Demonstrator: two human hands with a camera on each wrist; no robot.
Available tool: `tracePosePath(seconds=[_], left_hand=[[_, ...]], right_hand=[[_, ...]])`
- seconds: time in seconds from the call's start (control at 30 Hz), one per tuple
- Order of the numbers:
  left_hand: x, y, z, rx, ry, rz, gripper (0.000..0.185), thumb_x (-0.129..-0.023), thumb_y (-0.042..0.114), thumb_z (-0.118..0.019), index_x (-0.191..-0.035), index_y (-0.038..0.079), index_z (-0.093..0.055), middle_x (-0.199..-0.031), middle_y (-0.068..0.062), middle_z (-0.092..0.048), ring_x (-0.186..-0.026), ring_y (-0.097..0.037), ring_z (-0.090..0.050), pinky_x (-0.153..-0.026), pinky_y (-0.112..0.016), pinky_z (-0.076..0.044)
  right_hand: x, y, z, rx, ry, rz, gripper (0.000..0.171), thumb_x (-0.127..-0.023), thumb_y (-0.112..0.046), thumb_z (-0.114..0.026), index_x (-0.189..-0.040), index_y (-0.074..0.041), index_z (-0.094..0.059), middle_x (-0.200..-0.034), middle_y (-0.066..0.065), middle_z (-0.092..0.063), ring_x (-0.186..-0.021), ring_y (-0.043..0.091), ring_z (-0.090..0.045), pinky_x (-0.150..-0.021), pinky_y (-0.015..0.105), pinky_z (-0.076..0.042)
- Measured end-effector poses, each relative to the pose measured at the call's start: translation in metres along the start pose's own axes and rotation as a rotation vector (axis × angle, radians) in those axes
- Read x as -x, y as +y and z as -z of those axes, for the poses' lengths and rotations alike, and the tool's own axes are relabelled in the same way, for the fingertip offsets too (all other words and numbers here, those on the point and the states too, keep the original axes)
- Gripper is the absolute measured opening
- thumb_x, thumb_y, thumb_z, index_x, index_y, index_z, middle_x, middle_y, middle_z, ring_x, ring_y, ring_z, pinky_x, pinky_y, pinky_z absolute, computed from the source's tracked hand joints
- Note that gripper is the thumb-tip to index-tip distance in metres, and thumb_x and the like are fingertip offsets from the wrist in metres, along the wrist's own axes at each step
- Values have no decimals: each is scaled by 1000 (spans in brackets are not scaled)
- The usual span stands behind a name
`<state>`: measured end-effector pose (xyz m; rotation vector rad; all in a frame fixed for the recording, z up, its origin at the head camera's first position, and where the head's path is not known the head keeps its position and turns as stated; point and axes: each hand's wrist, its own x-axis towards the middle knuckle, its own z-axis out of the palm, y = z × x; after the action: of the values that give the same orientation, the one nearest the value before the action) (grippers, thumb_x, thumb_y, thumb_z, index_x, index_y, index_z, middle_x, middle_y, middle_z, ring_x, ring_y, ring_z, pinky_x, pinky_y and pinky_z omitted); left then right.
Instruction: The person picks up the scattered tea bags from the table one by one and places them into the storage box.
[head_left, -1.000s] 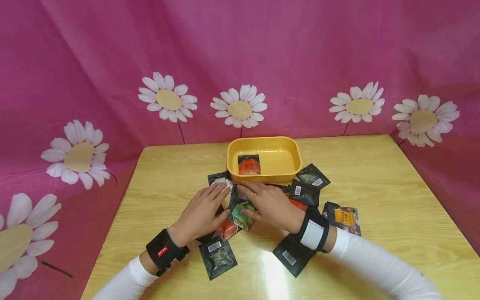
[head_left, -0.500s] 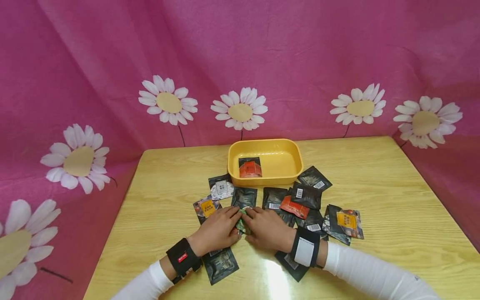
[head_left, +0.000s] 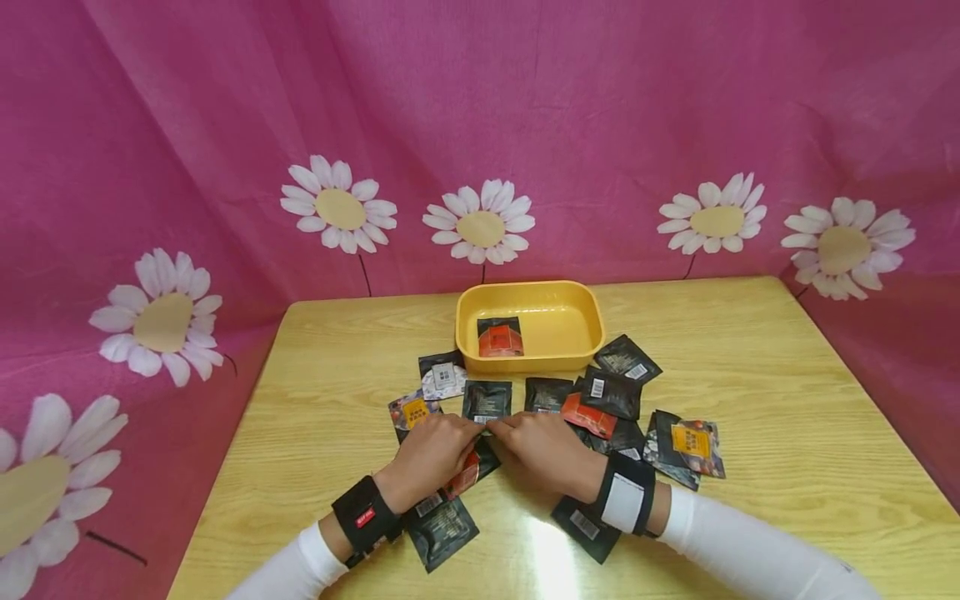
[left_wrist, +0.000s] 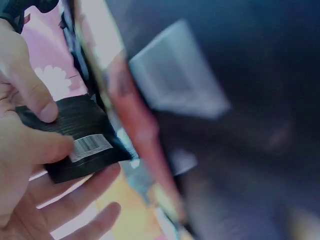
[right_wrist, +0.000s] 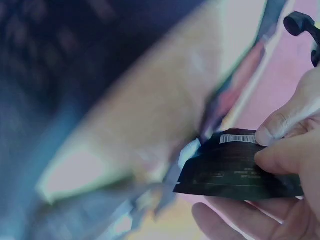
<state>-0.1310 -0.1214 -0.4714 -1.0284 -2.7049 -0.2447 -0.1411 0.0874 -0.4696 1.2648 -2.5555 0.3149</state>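
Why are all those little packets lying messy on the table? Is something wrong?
Nothing looks torn or spilled. The packets lie scattered and overlapping on the table, while only one packet sits in the yellow tray. Both hands pinch a black packet.

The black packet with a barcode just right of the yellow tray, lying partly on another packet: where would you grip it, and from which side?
Probably by its far-right corner, coming from the right. That black packet lies flat with its near-left edge over another black packet, while its right corner rests on bare table, well away from the yellow tray rim.
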Motion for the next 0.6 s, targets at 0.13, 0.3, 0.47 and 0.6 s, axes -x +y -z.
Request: tracePosePath(seconds=[0.13, 0.3, 0.47, 0.6], left_hand=[[-18, 0, 24, -16, 96, -39, 13, -93, 12, -66, -105, 11, -73, -84, 2, -71, -77, -13, -67, -70, -34, -55], [-58, -7, 42, -116, 162, -76, 19, -97, 14, -61, -114, 11, -69, -90, 0, -72, -74, -17, -68, -63, -35, -55], [-103, -17, 38, -152, 118, -48, 25, -93, 13, -66, -118, 10, -68, -103, -3, -72, -81, -20, -69, -64, -36, -56], [-135, -28, 25, -157, 73, -9, 29, -93, 12, -65, -121, 10, -66, -109, -2, -71, -88, -21, -69, -68, -36, -56]], right_hand=[[-8, 11, 26, 35, 65, -7, 36, -80, -3, -70, -115, -12, -69, -95, -3, -72, -79, 14, -67, -61, 35, -55], [-21, 39, 49, 121, 148, -23, 35, -86, -2, -65, -121, -9, -67, -102, 3, -72, -86, 20, -69, -66, 39, -56], [-33, 76, 55, 147, 170, -97, 31, -89, -4, -67, -121, -6, -67, -107, 9, -73, -89, 26, -70, -67, 42, -57], [-41, 104, 48, 183, 149, -174, 27, -93, -8, -65, -120, -7, -67, -108, 9, -72, -84, 27, -70, -59, 42, -56]])
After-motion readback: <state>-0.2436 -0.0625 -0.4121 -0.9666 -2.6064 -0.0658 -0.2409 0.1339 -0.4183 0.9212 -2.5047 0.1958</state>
